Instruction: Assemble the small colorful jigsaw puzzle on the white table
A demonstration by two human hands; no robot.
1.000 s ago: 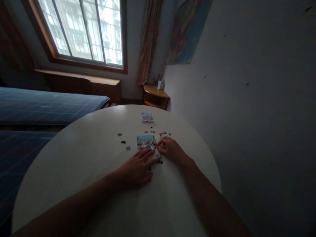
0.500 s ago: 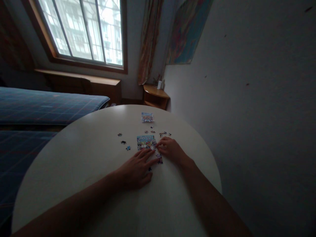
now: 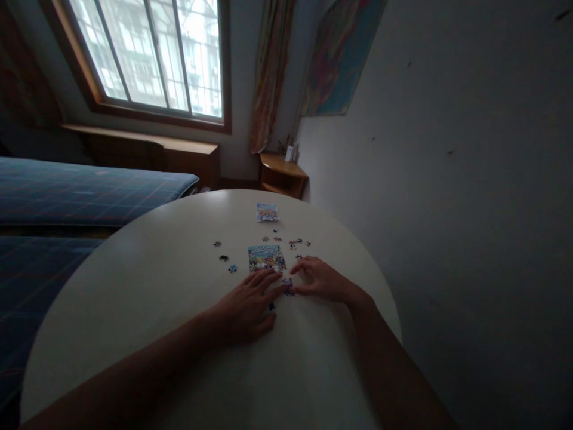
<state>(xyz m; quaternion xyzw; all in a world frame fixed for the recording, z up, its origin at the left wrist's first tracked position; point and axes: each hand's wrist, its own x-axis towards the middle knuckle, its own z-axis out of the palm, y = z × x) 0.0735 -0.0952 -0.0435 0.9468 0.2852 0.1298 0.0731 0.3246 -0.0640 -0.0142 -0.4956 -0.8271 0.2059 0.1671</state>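
A partly assembled jigsaw puzzle (image 3: pixel 266 258) with a colourful print lies flat on the white round table (image 3: pixel 179 286). My left hand (image 3: pixel 250 303) rests on its lower edge, fingers stretched out and covering part of it. On the right, my right hand (image 3: pixel 319 279) has thumb and forefinger apart. Its thumb is beside a small joined section (image 3: pixel 288 286) at the puzzle's lower right. One dark loose piece (image 3: pixel 299 257) lies just beyond the right fingers. Another dark piece (image 3: pixel 271 306) sits between the left thumb and forefinger.
Beyond the puzzle lie several loose pieces (image 3: pixel 295 243) and a small printed picture (image 3: pixel 267 212). Further pieces (image 3: pixel 224 258) are spread to its left. A blue plaid mattress (image 3: pixel 89 188) stands left of the table, a wall (image 3: pixel 439 209) to the right, a corner shelf (image 3: pixel 283 166) behind.
My right hand has drawn back to the right from the puzzle's edge and its fingers have parted. A dark piece now shows near its fingertips. The left hand has stayed in place.
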